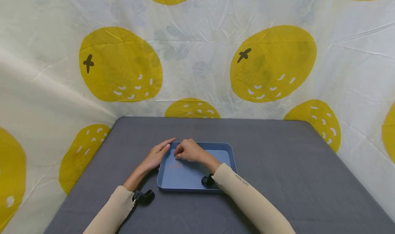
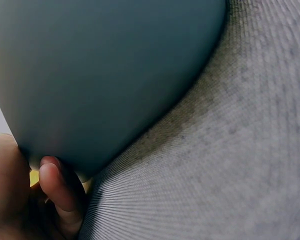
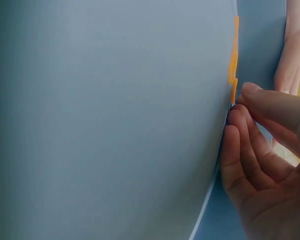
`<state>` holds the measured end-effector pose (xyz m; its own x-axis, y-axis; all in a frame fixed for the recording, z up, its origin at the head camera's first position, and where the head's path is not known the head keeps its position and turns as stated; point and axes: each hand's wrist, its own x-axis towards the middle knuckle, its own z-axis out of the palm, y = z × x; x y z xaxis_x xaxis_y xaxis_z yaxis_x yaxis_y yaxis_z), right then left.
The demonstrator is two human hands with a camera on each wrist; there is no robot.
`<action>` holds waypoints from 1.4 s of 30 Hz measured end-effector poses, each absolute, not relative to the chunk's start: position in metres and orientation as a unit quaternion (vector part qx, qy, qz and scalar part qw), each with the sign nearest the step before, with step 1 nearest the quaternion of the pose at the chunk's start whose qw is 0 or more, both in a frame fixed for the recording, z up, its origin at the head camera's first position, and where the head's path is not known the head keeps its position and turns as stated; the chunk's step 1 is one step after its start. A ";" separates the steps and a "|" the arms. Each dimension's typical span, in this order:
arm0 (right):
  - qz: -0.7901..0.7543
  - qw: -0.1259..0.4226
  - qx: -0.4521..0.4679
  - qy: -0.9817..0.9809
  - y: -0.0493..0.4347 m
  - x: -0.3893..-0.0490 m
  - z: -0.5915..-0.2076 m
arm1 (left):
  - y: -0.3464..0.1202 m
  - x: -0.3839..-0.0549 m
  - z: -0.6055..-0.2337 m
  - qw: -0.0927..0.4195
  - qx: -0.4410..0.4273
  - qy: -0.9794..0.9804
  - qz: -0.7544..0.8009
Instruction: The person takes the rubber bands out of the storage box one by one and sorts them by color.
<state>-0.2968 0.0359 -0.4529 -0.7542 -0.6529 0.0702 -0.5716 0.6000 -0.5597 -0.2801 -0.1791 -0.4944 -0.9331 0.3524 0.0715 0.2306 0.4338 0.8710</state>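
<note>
Right wrist view showed the right hand (image 3: 270, 187) with its thumb and fingertips drawn together at the near end of two slim orange pieces (image 3: 234, 52); whether anything was pinched between them could not be told. The pieces lay end to end in that view, with the fingertips just beside them.

Head view placed the right hand over the tray (image 1: 188, 184), toward its far left corner. The orange pieces appeared there only as faint marks on the tray floor, near the left edge; their outline was too small to read.

The left hand (image 1: 156, 157) lay along the tray's left edge at the far left corner, fingers extended and touching the rim. Left wrist view found a fingertip against the outside of the tray.

The tray, blue and shallow, sat flat on the grey table (image 1: 277, 179), well apart from the table's far edge. Both forearms wore beige sleeves (image 1: 251, 196), with a black wrist camera (image 1: 145, 197) at each cuff. Beyond the table hung a white cloth (image 1: 197, 66) printed with yellow fruit.
</note>
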 end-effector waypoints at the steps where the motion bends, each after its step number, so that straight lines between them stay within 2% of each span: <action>1: -0.286 0.071 -0.344 0.892 0.036 -0.297 -0.453 | -0.179 -0.280 -0.494 0.063 0.175 0.842 0.506; 6: -0.288 0.071 -0.346 0.890 0.035 -0.297 -0.453 | -0.179 -0.281 -0.493 0.076 0.180 0.834 0.515; 13: -0.294 0.071 -0.350 0.887 0.035 -0.296 -0.453 | -0.171 -0.263 -0.463 0.076 0.177 0.833 0.518; 20: -0.314 0.085 -0.342 0.882 0.039 -0.297 -0.451 | -0.175 -0.279 -0.491 0.068 0.169 0.841 0.510; 28: -0.404 0.149 -0.292 0.854 0.050 -0.297 -0.447 | -0.178 -0.281 -0.495 0.062 0.169 0.843 0.508; 33: -0.437 0.163 -0.272 0.842 0.059 -0.296 -0.444 | -0.178 -0.280 -0.494 0.067 0.165 0.845 0.505; 42: -0.423 0.125 -0.257 0.860 0.086 -0.290 -0.422 | -0.177 -0.281 -0.494 0.070 0.163 0.843 0.508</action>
<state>-0.2898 0.0856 -0.4218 -0.8367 -0.5477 0.0023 -0.3366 0.5108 -0.7910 -0.2806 -0.1774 -0.4939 -0.9373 0.3455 0.0470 0.2031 0.4316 0.8789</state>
